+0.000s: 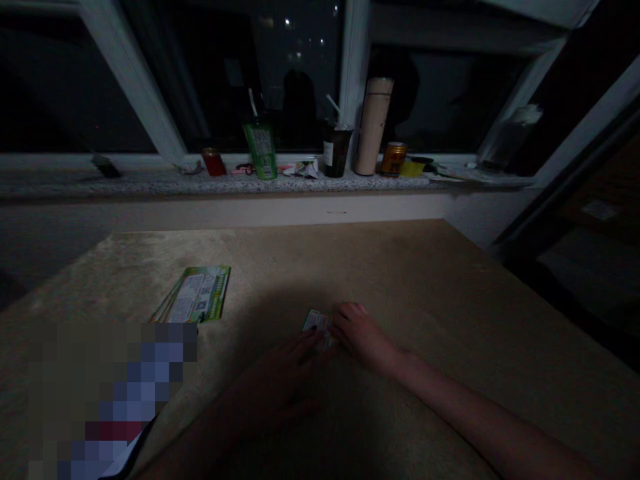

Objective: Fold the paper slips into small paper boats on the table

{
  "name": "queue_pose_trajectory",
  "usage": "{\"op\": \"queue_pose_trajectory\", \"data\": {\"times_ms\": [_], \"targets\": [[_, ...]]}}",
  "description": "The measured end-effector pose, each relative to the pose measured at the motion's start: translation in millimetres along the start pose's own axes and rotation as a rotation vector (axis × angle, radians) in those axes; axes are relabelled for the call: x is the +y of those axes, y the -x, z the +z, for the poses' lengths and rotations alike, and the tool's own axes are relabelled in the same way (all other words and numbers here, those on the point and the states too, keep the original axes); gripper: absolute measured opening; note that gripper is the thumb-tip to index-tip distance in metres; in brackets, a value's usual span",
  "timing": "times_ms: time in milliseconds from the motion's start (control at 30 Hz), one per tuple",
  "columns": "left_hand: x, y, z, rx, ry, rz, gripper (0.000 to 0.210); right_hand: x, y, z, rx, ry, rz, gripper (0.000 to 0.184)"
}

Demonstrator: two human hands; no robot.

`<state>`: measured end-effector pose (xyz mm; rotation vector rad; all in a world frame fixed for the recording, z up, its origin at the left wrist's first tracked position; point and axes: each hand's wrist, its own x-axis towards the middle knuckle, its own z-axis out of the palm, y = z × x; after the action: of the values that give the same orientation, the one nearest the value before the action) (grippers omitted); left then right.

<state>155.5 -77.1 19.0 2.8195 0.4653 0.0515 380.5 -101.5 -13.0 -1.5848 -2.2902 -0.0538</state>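
A small printed card (311, 320) with a green edge lies on the table between my two hands. My left hand (280, 370) is in deep shadow, its fingers stretched out and the fingertips resting on the card's near left part. From the right, my right hand (361, 337) rests at the card's right edge with the fingers curled in and pressed together. Whatever those fingers hold, if anything, is hidden. Farther left, a fanned stack of green and white printed cards (200, 295) lies apart from both hands.
The table (400, 267) meets a wall under a window sill (170, 185). On the sill stand a red jar (213, 162), a green container (263, 150), a dark cup with a straw (337, 150), a tall pale flask (374, 127) and a gold can (394, 160). A pixelated patch covers the lower left.
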Motion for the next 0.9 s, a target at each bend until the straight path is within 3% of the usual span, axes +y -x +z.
{"op": "queue_pose_trajectory", "data": {"times_ms": [233, 500, 900], "targets": [[-1, 0, 5.7, 0.005, 0.049, -0.036, 0.080, -2, -1, -5, -0.022, -0.024, 0.087, 0.019], [-1, 1, 5.9, -0.012, 0.051, -0.058, 0.082, 6, 7, -15, -0.017, -0.230, 0.074, 0.015], [-2, 1, 8.2, -0.011, 0.050, -0.051, 0.083, 2, 6, -9, -0.023, -0.014, 0.085, 0.016]]}}
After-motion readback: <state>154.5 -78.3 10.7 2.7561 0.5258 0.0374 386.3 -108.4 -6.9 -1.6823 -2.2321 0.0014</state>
